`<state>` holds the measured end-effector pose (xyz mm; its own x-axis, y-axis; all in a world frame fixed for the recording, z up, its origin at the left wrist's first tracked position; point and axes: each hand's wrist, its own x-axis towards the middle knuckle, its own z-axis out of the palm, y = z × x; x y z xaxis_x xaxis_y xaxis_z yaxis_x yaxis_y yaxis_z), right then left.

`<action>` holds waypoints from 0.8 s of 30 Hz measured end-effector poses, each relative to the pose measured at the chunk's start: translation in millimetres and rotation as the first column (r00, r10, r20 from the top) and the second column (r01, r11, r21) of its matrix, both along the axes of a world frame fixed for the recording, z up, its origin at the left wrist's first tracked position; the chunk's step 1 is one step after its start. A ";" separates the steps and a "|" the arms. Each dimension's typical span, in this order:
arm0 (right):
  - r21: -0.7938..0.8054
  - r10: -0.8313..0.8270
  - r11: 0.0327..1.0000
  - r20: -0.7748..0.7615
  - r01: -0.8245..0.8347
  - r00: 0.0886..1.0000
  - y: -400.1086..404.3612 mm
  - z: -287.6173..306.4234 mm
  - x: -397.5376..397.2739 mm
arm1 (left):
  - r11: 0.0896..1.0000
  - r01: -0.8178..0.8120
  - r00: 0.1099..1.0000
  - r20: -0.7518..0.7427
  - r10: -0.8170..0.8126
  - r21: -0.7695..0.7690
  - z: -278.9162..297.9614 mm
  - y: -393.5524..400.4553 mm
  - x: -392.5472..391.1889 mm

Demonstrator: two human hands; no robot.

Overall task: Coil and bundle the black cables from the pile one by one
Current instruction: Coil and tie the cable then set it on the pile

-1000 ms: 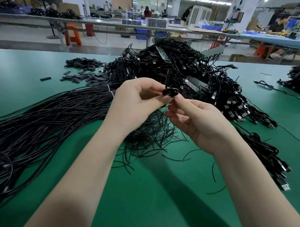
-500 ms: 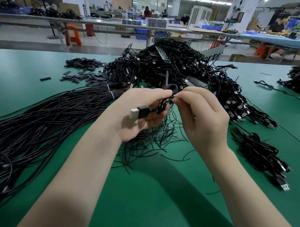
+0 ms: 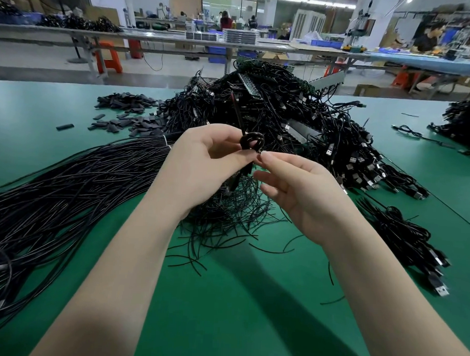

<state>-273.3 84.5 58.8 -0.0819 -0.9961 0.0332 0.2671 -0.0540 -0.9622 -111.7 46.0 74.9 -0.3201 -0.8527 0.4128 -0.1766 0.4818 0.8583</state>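
step in hand: binding coil. left hand (image 3: pixel 202 163) fingers grip coiled cable (image 3: pixel 252 141) above worktop centre, before pile (image 3: pixel 278 120). right hand (image 3: pixel 295 185) fingers pinch tie end. next: likely twist tight, needs firm hold.

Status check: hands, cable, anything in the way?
Left hand grips coiled cable. Right hand pinches something small at the coil's base. Loose ties lie below; nothing blocking.

Loose cables (image 3: pixel 68 198) fan across desk (image 3: pixel 224 310) at left; big tangled pile (image 3: pixel 284 121) sits centre-back w/ small flat pieces (image 3: pixel 124 112) to its left. Finished bundles (image 3: pixel 402 237) lie right. Both hands meet in front of pile.
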 end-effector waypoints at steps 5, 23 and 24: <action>-0.183 -0.089 0.981 -0.117 0.067 0.989 -0.6 -5.7 2.9 | 0.999 0.023 0.999 -0.031 -0.022 0.045 1.6 1.7 -0.5; -0.424 -0.666 0.745 -0.513 0.515 0.542 2.6 -3.2 -66.5 | 0.993 -0.120 0.990 0.074 0.118 0.021 -0.1 4.0 -6.9; -0.507 -0.698 0.677 -0.672 0.533 0.248 5.3 -11.9 -88.6 | 0.992 -0.125 0.992 0.030 0.124 0.030 0.9 3.3 -6.1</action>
